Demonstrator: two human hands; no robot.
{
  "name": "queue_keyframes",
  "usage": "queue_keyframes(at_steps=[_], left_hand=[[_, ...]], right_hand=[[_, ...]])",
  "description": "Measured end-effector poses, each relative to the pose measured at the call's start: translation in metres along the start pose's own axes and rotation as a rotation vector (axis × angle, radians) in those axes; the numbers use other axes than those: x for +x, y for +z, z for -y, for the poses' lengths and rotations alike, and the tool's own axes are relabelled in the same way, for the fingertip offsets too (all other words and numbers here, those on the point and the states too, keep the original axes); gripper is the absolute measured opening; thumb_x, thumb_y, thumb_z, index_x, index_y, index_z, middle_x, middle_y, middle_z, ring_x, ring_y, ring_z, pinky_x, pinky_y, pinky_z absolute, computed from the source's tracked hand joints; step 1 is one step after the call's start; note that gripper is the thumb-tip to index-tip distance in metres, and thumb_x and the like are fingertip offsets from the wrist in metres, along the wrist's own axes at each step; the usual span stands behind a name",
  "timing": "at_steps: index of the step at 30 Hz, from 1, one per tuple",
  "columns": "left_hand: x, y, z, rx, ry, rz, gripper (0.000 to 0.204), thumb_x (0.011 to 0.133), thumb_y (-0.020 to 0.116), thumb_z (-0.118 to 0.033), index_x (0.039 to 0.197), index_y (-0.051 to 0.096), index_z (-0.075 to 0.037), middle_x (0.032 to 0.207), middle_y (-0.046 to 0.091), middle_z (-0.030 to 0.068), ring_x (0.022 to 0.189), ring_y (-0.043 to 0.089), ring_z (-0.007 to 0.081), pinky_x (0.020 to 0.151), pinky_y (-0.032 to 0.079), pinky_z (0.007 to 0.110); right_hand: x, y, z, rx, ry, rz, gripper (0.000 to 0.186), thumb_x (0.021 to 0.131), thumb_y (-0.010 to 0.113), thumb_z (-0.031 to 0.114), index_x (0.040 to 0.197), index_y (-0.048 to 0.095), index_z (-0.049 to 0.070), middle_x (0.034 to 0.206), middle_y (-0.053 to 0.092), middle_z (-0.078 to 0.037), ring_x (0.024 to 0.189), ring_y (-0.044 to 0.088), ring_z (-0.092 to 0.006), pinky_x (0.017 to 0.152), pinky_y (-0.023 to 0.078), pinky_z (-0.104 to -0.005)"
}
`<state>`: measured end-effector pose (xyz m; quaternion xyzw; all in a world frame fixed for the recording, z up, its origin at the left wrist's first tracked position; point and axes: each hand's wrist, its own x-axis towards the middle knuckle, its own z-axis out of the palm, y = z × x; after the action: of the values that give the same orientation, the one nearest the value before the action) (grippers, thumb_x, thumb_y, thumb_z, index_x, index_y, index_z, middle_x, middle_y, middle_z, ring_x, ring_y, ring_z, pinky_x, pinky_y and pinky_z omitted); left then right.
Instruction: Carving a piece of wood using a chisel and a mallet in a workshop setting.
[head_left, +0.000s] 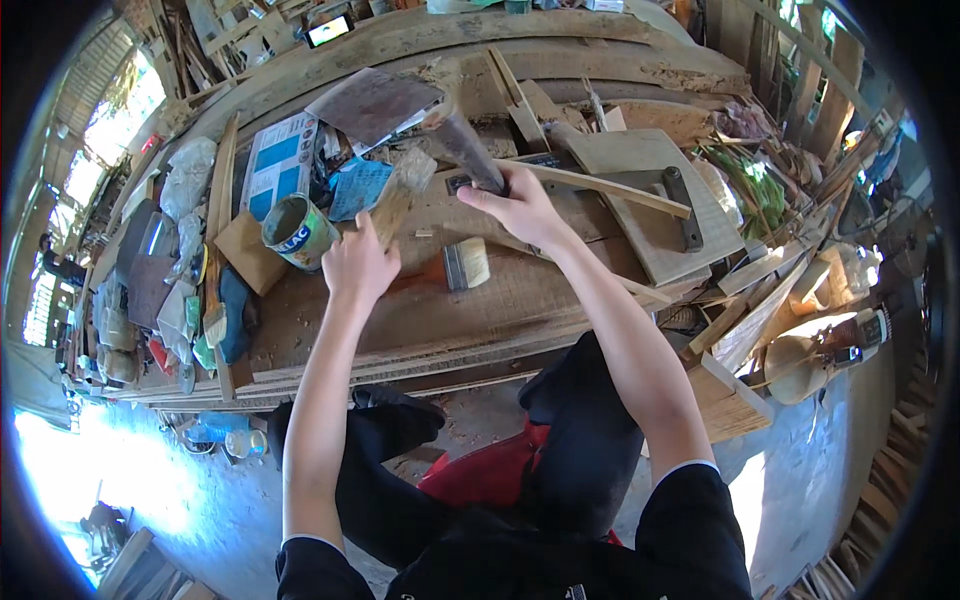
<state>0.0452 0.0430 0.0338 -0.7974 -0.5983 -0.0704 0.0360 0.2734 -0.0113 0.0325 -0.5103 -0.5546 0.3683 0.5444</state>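
Observation:
My left hand (358,268) is closed round the lower end of a light-brown wooden piece (408,190), which tilts up and to the right. My right hand (522,207) grips the near end of a thick, dark-brown rod-like piece (466,150); its far end is blurred, so I cannot tell its kind. The two pieces are raised above the workbench (400,325), their upper ends close together. Between my forearms, a flat paintbrush (466,264) with pale bristles lies on the wood. Left of my left hand stands an open tin can (298,232) with a green label.
Blue cloth or paper (360,187) lies behind the can. A white-and-blue box (281,160) and a dark sheet (375,105) are at the back left. Wooden boards (640,160) and a dark metal bar (683,208) lie on the right. Bags and bottles crowd the left end.

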Motion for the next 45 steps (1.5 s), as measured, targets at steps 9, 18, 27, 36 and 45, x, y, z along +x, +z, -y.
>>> queue_keyframes(at_steps=[9, 18, 27, 36, 45], left_hand=[[0.019, 0.028, -0.008, 0.011, 0.389, -0.168, 0.048, 0.074, 0.065, -0.019, 0.118, 0.052, -0.004, 0.12, 0.054, 0.011, 0.117, 0.046, 0.0295, 0.088, 0.044, 0.05], [0.056, 0.054, -0.059, 0.198, 0.877, -0.015, 0.023, 0.085, 0.06, -0.026, 0.105, 0.062, -0.015, 0.107, 0.061, 0.002, 0.114, 0.047, 0.0234, 0.091, 0.039, 0.047], [0.044, -0.03, -0.024, -0.65, 0.464, 0.292, 0.04, 0.089, 0.062, -0.034, 0.122, 0.057, -0.012, 0.098, 0.067, 0.0116, 0.089, 0.063, 0.0254, 0.086, 0.047, 0.042], [-0.02, 0.059, -0.026, -0.456, 0.763, 0.098, 0.03, 0.081, 0.069, -0.039, 0.105, 0.069, -0.021, 0.121, 0.053, 0.0084, 0.116, 0.046, 0.0298, 0.097, 0.036, 0.046], [-0.027, 0.04, -0.04, -0.477, 0.922, -0.332, 0.013, 0.076, 0.069, -0.02, 0.087, 0.066, -0.013, 0.103, 0.061, 0.0046, 0.1, 0.056, 0.0255, 0.085, 0.043, 0.04]], right_hand=[[-0.006, -0.021, 0.013, 0.455, -0.098, -0.115, 0.017, 0.084, 0.071, 0.013, 0.079, 0.055, 0.008, 0.061, 0.045, 0.008, 0.049, 0.035, -0.0007, 0.044, 0.022, -0.0219], [-0.016, -0.026, 0.002, 0.484, -0.106, -0.087, 0.016, 0.086, 0.069, 0.012, 0.079, 0.055, 0.007, 0.059, 0.043, 0.008, 0.047, 0.032, -0.001, 0.044, 0.02, -0.0223], [-0.019, -0.037, 0.025, 0.764, -0.213, -0.139, 0.027, 0.093, 0.057, 0.025, 0.074, 0.048, 0.008, 0.051, 0.038, 0.001, 0.04, 0.033, -0.0066, 0.038, 0.023, -0.0237], [-0.027, -0.029, 0.029, 0.619, -0.138, -0.147, 0.019, 0.089, 0.065, 0.019, 0.077, 0.053, 0.008, 0.052, 0.042, 0.005, 0.041, 0.035, -0.0034, 0.039, 0.023, -0.0217], [-0.031, -0.021, 0.031, 0.362, -0.118, -0.05, 0.013, 0.09, 0.062, 0.017, 0.088, 0.055, 0.007, 0.057, 0.043, 0.004, 0.046, 0.034, -0.0029, 0.042, 0.024, -0.0206]])
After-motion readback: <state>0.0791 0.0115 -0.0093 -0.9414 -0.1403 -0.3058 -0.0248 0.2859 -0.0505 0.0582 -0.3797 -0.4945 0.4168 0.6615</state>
